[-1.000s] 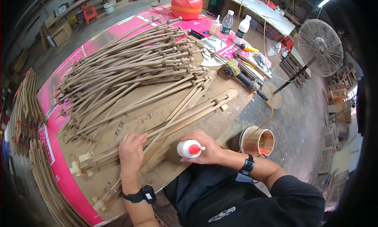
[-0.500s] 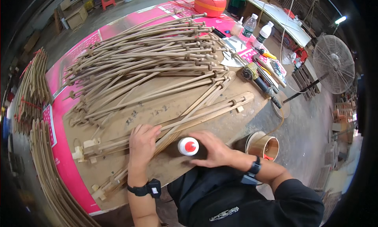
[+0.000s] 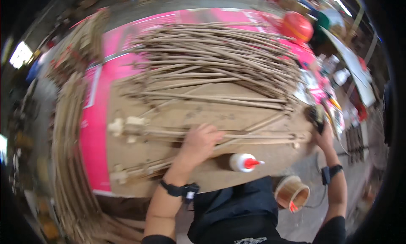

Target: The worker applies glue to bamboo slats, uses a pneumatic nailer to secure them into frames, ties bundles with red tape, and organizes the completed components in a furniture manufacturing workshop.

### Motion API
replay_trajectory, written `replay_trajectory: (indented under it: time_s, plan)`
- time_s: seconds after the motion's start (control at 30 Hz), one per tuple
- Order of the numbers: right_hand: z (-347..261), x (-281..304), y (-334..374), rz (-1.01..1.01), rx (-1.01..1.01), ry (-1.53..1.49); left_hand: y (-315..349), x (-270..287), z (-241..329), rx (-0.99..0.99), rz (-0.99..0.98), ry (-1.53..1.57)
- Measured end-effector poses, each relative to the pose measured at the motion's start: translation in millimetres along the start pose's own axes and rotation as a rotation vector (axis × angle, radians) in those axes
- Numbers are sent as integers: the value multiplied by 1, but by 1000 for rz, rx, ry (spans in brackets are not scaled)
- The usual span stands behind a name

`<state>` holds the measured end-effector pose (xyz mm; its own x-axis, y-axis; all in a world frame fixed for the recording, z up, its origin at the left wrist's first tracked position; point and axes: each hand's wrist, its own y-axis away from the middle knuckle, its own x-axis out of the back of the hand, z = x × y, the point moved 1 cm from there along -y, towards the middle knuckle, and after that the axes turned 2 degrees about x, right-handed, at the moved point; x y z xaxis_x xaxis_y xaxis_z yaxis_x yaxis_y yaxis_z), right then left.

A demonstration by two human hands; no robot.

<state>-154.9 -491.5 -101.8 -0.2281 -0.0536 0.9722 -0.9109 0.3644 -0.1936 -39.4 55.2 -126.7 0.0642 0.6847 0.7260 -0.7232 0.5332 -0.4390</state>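
Observation:
My left hand [image 3: 200,145] is closed round thin wooden rods [image 3: 249,136] lying across the near part of the table. Cream wooden blocks [image 3: 136,124] sit at their left end. At the table's right edge my right hand [image 3: 325,137] is on the black handle of a power tool [image 3: 314,115]; blur hides its exact kind, but the fingers look wrapped round it. Between my hands, near the front edge, stands a white glue bottle [image 3: 239,162] with a red nozzle cap, touched by neither hand.
A large pile of wooden rods [image 3: 211,53] with small knobs covers the back of the table. Rod bundles [image 3: 67,151] stand along the left side. A round bucket [image 3: 284,187] is below the front right edge. Bottles [image 3: 341,76] and a red round container [image 3: 297,26] are at the far right.
My right hand has left the glue bottle's side and reached right to the power tool. My left hand stays on the rods. The whole view has turned and is blurred.

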Motion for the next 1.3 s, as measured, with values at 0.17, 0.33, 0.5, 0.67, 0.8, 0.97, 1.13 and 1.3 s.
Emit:
replay_trajectory:
  time_s: [0.17, 0.33, 0.5, 0.67, 0.8, 0.97, 1.13, 1.3]
  plan:
    - [37, -24, -27, -44, -59, 20, 1, -3, 4, 3, -10, -14]
    - [24, -25, -53, -114, -143, -27, 3, -3, 3, 10, 8, 40]
    - [16, 19, -66, -89, -175, 53, -3, -2, 2, -13, 20, 19]
    - [-62, 83, -48, -75, -205, -81, -3, 3, 3, 31, 14, 28]
    - [-141, 127, -23, -145, 52, -453, -4, 4, 5, 44, 28, 16]
    - [-214, 125, -1, -526, 262, -656, -5, 1, 5, 45, 29, 31]
    - [-272, 103, 4, -744, 404, -659, -4, 4, 6, 59, 59, 59]
    - [-287, 91, 7, -762, 418, -643, -3, 2, 6, 54, 57, 52]
